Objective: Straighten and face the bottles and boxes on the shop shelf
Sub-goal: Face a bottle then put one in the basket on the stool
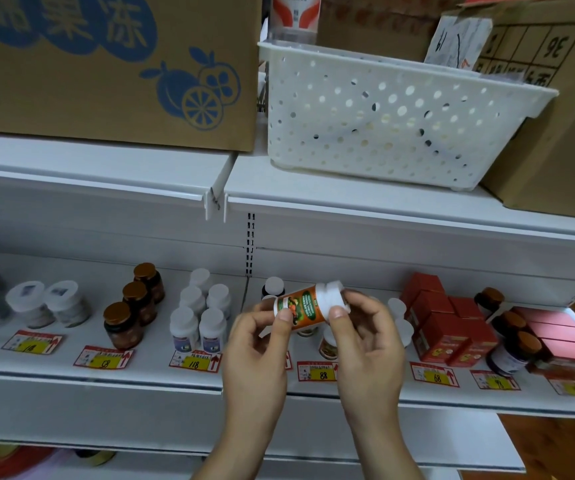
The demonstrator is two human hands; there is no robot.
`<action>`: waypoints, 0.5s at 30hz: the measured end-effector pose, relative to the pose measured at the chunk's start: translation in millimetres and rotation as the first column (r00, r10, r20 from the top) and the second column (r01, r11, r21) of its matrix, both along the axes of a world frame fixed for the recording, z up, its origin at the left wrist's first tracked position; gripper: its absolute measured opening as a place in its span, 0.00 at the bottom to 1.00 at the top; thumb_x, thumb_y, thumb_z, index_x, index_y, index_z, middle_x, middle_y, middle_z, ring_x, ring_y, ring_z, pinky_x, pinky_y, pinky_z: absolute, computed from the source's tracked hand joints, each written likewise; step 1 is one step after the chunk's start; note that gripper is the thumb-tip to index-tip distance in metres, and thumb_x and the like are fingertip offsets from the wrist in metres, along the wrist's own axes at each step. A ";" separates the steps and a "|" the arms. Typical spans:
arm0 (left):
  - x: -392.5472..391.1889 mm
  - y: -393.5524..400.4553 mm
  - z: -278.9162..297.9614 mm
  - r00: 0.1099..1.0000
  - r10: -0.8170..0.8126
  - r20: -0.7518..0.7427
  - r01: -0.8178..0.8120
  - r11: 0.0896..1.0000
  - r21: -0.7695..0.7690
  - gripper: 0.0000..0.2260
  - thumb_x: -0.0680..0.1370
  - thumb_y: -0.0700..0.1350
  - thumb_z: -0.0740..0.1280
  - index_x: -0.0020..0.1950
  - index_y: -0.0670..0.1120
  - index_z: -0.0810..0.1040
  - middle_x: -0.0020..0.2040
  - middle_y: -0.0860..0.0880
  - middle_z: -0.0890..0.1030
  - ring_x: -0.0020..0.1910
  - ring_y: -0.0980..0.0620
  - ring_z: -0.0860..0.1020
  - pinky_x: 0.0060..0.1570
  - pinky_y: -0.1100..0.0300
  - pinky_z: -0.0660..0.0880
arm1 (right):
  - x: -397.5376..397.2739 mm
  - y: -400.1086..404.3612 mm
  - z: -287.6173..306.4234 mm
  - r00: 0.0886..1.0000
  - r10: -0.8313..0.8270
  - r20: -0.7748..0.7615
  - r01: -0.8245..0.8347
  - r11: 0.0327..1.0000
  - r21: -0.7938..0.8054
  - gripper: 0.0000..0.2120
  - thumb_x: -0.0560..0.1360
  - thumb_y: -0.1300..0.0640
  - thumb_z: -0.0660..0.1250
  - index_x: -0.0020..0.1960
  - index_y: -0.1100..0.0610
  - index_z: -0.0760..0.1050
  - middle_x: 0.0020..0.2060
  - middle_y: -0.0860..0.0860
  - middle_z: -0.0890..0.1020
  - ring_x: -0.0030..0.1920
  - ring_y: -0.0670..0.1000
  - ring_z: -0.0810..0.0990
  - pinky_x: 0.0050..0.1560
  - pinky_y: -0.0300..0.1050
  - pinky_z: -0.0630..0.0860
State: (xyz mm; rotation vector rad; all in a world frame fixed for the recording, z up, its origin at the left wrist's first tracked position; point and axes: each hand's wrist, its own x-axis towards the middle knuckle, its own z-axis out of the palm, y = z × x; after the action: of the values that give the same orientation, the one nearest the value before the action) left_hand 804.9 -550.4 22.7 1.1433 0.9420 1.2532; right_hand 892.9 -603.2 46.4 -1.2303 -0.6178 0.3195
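Both hands gripping orange-labelled bottle [301, 308], held sideways in front of shelf [106, 375]: left hand [258, 337] pinching base end, right hand [362, 327] on white cap [331, 294].

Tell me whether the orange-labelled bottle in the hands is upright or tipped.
Tipped. The orange-labelled bottle lies nearly on its side off the shelf, white cap toward the right hand, base toward the left hand; both pinch it.
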 end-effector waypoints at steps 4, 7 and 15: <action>0.5 1.3 -4.6 0.997 -0.015 -0.073 0.016 1.000 0.014 0.13 0.73 0.60 0.67 0.45 0.52 0.83 0.53 0.55 0.84 0.53 0.53 0.82 0.51 0.58 0.78 | -0.6 0.1 0.9 1.000 -0.016 0.014 0.015 0.999 0.028 0.10 0.74 0.67 0.71 0.52 0.56 0.79 0.48 0.46 0.86 0.47 0.43 0.85 0.45 0.33 0.79; 2.5 1.9 -5.1 0.995 -0.055 -0.089 0.054 0.998 -0.016 0.14 0.75 0.59 0.65 0.47 0.52 0.83 0.54 0.53 0.83 0.50 0.53 0.82 0.48 0.60 0.79 | -1.5 -0.1 0.0 1.000 0.003 0.002 -0.003 0.999 0.034 0.14 0.69 0.60 0.74 0.54 0.54 0.78 0.50 0.49 0.86 0.51 0.49 0.85 0.49 0.39 0.81; 8.9 -0.3 0.0 0.968 -0.248 -0.044 0.236 0.954 -0.187 0.14 0.85 0.44 0.59 0.51 0.52 0.84 0.50 0.53 0.86 0.54 0.54 0.83 0.55 0.53 0.80 | -3.3 -2.9 -3.6 0.972 0.007 0.234 -0.009 1.000 0.005 0.26 0.68 0.57 0.77 0.60 0.36 0.75 0.55 0.46 0.83 0.57 0.52 0.82 0.57 0.43 0.78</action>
State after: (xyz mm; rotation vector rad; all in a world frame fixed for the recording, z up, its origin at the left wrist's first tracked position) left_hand 813.7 -550.7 22.7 1.1252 0.9149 0.9174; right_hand 889.6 -606.1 42.7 -1.2704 -0.8262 0.1796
